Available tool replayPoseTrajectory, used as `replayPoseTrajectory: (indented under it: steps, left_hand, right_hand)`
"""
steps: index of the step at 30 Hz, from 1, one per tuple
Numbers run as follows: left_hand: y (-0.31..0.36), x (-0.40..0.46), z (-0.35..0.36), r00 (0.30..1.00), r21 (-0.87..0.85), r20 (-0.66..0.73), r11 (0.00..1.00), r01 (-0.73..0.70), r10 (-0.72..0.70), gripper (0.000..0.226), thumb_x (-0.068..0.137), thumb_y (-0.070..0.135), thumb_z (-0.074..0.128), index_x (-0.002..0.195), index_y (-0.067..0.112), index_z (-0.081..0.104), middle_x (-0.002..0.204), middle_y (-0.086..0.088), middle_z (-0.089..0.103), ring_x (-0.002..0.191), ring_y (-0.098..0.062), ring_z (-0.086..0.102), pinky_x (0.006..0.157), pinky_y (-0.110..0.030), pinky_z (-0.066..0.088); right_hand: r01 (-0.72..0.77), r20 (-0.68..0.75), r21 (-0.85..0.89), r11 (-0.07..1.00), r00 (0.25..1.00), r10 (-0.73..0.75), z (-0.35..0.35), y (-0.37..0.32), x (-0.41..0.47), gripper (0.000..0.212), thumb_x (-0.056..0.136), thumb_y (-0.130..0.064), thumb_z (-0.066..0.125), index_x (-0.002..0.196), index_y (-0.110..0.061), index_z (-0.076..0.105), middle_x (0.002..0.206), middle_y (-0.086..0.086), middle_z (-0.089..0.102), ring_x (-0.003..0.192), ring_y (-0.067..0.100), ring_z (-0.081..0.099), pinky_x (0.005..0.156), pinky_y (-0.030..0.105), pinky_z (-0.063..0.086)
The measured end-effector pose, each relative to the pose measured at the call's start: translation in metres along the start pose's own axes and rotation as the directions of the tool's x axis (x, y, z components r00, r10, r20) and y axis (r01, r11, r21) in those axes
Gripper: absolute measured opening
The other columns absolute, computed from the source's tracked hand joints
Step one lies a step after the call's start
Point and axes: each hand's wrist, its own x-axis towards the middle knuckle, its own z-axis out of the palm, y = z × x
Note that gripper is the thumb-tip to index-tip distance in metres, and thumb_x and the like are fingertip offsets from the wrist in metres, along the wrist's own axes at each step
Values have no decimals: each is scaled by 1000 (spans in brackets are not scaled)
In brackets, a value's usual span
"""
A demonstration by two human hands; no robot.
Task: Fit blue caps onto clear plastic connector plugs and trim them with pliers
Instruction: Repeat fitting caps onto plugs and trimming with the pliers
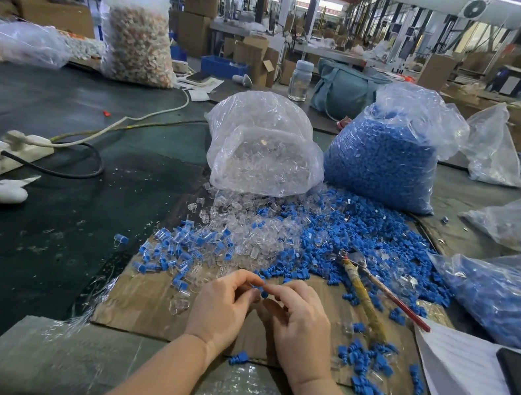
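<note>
My left hand and my right hand meet over the cardboard sheet, fingertips together. Between them they pinch a small blue cap; a clear plug there is hard to make out. A heap of loose clear plugs and blue caps spreads behind the hands. Capped pieces lie in a cluster to the left. The pliers, with a taped yellow handle and a red one, lie to the right of my right hand.
A bag of clear plugs and a bag of blue caps stand at the back. Another bag of blue parts lies at the right, beside white paper. A power strip and cables lie left.
</note>
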Motion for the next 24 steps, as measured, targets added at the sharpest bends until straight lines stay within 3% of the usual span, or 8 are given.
replayPoseTrajectory:
  steps: [6, 16, 24]
  left_hand:
    - [-1, 1, 1, 1000, -4, -2, 1000, 12, -12, 23, 87, 18, 63, 79, 39, 62, 74, 17, 66, 72, 6, 60, 70, -14, 50]
    - [-1, 2, 1, 999, -30, 2, 999, 33, -33, 21, 84, 14, 66, 78, 34, 64, 71, 14, 66, 69, 5, 59, 66, -8, 47]
    - [3, 2, 0, 998, -20, 12, 998, 54, -53, 17, 84, 17, 67, 78, 32, 62, 72, 13, 65, 68, 7, 58, 63, -4, 43]
  right_hand:
    - [10, -8, -5, 1000, 1000, -10, 1, -1, 0, 18, 72, -14, 80, 89, -17, 74, 80, -6, 61, 76, 12, 58, 67, 13, 40]
    - [53, -18, 5, 999, 998, -53, 0, -2, 0, 22, 73, -11, 78, 94, -19, 74, 79, -7, 60, 75, 12, 57, 64, 24, 50]
    - [-48, -74, -136, 990, 997, 38, -10, 4, 8, 27, 77, -10, 73, 104, -10, 69, 93, 1, 65, 88, 18, 59, 82, 35, 49]
